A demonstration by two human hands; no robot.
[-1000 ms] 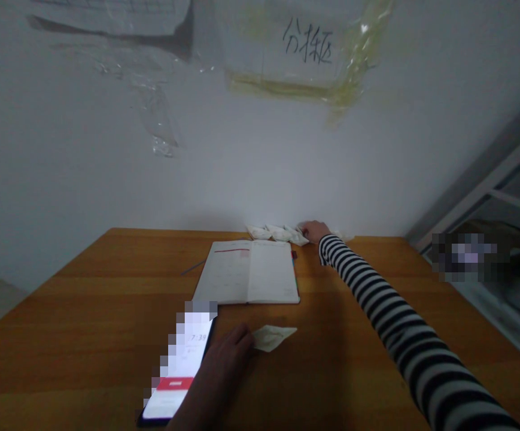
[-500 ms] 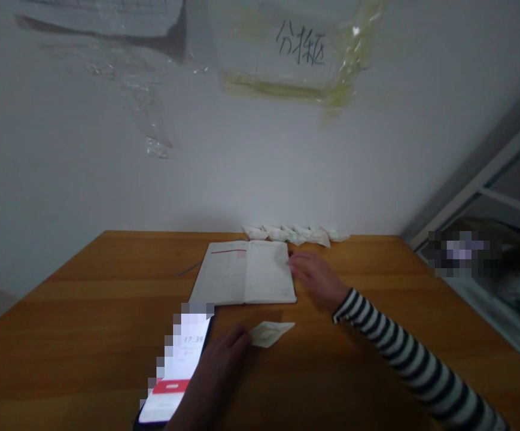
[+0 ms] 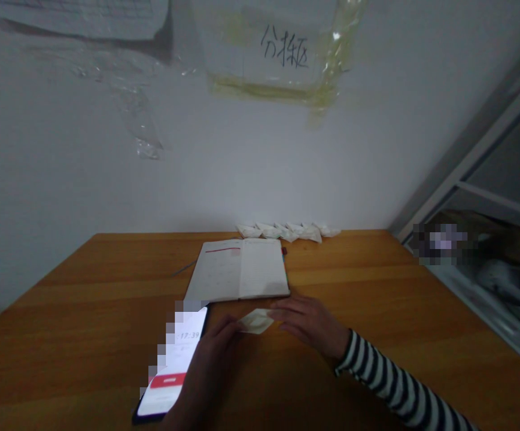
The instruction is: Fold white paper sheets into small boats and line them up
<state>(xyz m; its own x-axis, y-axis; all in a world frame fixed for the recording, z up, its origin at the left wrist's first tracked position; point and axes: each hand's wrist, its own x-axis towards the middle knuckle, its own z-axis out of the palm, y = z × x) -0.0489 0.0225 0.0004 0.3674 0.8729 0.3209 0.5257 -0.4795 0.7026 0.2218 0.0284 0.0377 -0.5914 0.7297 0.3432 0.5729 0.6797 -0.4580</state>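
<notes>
Between my hands is a small piece of folded white paper [image 3: 256,321], pointed at its ends like a paper boat. The fingers of my left hand [image 3: 224,335] are closed on its left end. My right hand [image 3: 307,320], below a striped sleeve, has its fingertips together at the right end of the same paper. Just beyond lies an open notebook [image 3: 262,269] with pale pages. A lit phone [image 3: 170,399] showing 17:39 lies to the left, partly covered by my left forearm.
Several similar folded white papers [image 3: 282,231] stand in a row along the back edge of the wooden table [image 3: 107,281], against the wall. Taped sheets hang above, one a handwritten sign [image 3: 284,51]. At the right stands a framed panel [image 3: 502,200].
My right hand has come from the notebook's right edge down and toward me, to the paper's right end. My left hand still holds the left end. The view has shifted slightly.
</notes>
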